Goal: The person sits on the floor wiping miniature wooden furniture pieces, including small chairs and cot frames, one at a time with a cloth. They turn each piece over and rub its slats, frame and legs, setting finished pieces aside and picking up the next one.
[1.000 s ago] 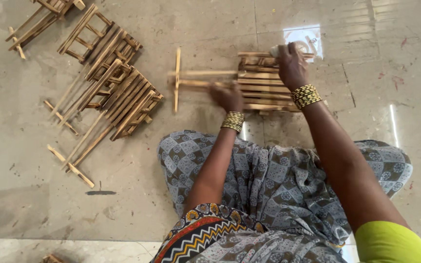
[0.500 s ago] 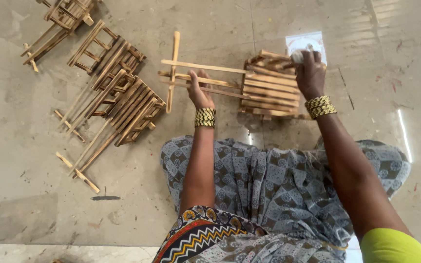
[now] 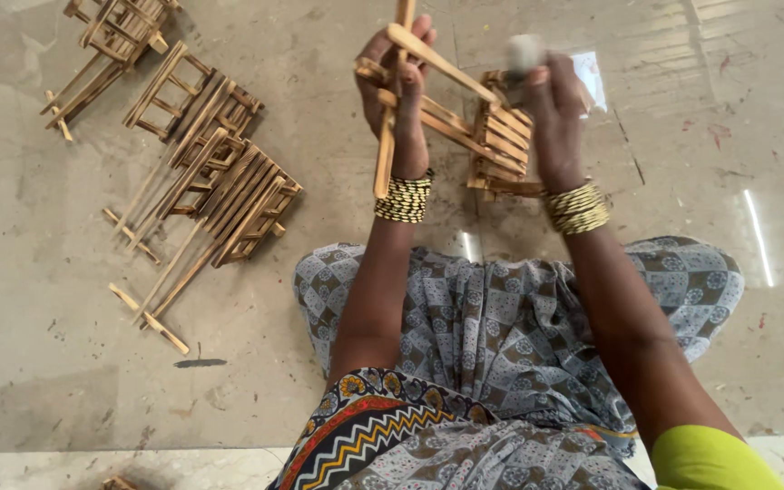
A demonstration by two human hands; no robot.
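A small wooden folding frame of slats and sticks (image 3: 487, 136) is lifted off the stone floor in front of my knees. My left hand (image 3: 398, 77) grips its long sticks at the left end, holding them upright. My right hand (image 3: 551, 104) is closed around a small pale, blurred object at the frame's upper right corner. Both wrists carry stacked gold bangles.
Several finished wooden slat frames (image 3: 220, 177) lie in a pile on the floor to the left, with another (image 3: 115, 36) at the top left. A white sheet (image 3: 590, 77) lies on the floor behind the right hand. My patterned skirt (image 3: 501, 336) covers my lap.
The frame has been raised from flat on the floor and tilted up. Both hands have come up with it, and the view has moved closer.
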